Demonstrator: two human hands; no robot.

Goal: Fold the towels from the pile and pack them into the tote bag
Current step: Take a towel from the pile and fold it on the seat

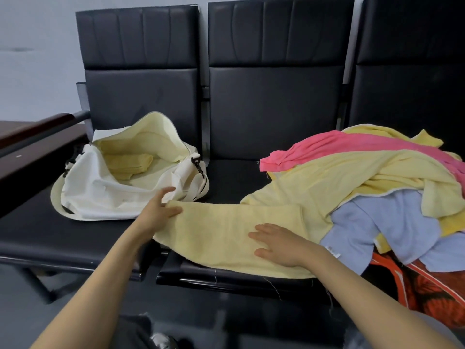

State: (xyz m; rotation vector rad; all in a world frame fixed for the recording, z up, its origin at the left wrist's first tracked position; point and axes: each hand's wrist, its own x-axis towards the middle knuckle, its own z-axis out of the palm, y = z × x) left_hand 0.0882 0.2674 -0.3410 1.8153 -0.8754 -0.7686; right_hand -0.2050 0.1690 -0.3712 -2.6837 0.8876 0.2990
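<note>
A pale yellow towel (226,230) lies stretched across the middle black seat, its right end running into the pile. My left hand (159,210) pinches the towel's left end, thumb above and fingers on the cloth. My right hand (276,244) lies flat on the towel, fingers spread, holding nothing. The cream tote bag (100,195) lies open on the left seat, with a folded yellow towel (128,163) inside. The pile (377,177) on the right holds yellow, pink and light blue towels.
A row of black padded seats (264,117) with tall backs carries everything. A dark wooden armrest (37,127) borders the far left. An orange patterned cloth (432,285) hangs under the pile at the right. The towel's front edge overhangs the seat edge.
</note>
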